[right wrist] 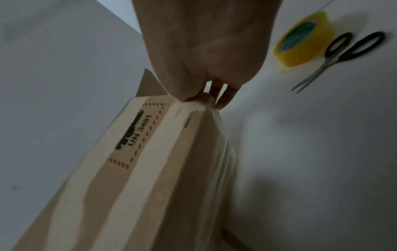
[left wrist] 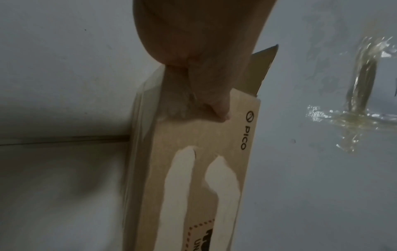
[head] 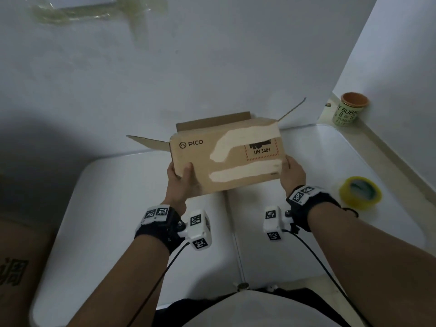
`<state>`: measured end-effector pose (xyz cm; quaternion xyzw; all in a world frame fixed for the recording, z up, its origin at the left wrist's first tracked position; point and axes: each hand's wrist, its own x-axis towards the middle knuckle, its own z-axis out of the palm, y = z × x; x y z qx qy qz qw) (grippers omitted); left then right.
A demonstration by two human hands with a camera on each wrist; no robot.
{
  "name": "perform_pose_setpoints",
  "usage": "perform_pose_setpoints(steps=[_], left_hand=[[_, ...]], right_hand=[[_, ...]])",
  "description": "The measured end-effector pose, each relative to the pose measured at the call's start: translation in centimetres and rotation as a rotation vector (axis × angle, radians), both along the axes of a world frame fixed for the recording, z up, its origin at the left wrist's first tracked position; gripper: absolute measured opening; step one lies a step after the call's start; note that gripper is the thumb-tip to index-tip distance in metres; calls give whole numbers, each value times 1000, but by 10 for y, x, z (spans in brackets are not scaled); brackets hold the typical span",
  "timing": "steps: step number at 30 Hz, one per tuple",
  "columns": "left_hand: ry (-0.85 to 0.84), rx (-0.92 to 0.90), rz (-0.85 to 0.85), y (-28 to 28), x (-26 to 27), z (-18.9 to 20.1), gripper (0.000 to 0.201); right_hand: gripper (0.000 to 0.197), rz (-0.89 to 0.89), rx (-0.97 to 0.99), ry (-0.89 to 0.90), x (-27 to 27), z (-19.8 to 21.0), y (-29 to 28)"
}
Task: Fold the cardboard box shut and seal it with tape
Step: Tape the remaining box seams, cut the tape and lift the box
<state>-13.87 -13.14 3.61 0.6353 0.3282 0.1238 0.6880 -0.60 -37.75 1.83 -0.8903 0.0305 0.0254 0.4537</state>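
Head view: a cardboard box [head: 226, 156] is held above the white counter [head: 118, 208] by both hands.
Box: the top flaps are open; "PICO" and "UN 3481" are printed on the near face, where strips of the surface are torn away.
Left hand [head: 181, 182]: the near left corner is gripped, thumb on the printed face.
Right hand [head: 292, 172]: the right end is gripped, fingers [right wrist: 223, 96] curled round the edge.
Tape roll [head: 360, 192]: laid on the counter to the right, apart from the box.
Scissors [right wrist: 341, 54]: laid just beside the tape roll, seen in the right wrist view.
Cup [head: 349, 109]: stood on the ledge at far right.
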Motion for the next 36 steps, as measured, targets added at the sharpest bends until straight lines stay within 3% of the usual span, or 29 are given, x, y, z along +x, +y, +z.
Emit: perform_pose_setpoints(steps=[3,8,10,14,18,22,24,26,27,31,36], left_hand=[[41,-35,-25,-5,-5,-7,73],[186,-127,-46,-4,-9,-24,82],[182,-163,-39,-6,-7,-15,81],[140,-335,141,0,-2,-4,52],[281,-256,177,14,-9,-20,53],[349,-274,134,35,-13,-65,84],[383,-274,133,39,-13,-62,70],[394,-253,101,35,-11,-36,41],[398,-248,108,37,-6,-30,36],[358,-342,137,52,22,-34,31],[213,-444,222,51,54,-21,19]], right_hand=[[40,4,-11,7,-12,-12,-12],[37,61,13,239,-19,-29,-27],[33,43,117,286,-18,-26,-24],[38,-30,440,354,-7,-10,-18],[24,-178,661,428,3,-12,-18],[37,-136,253,472,13,-8,-19],[39,9,-84,460,9,3,-16],[25,147,-174,410,22,6,-10],[18,174,-143,399,30,3,-8],[41,49,292,449,49,-7,20],[39,-7,399,481,71,4,48]])
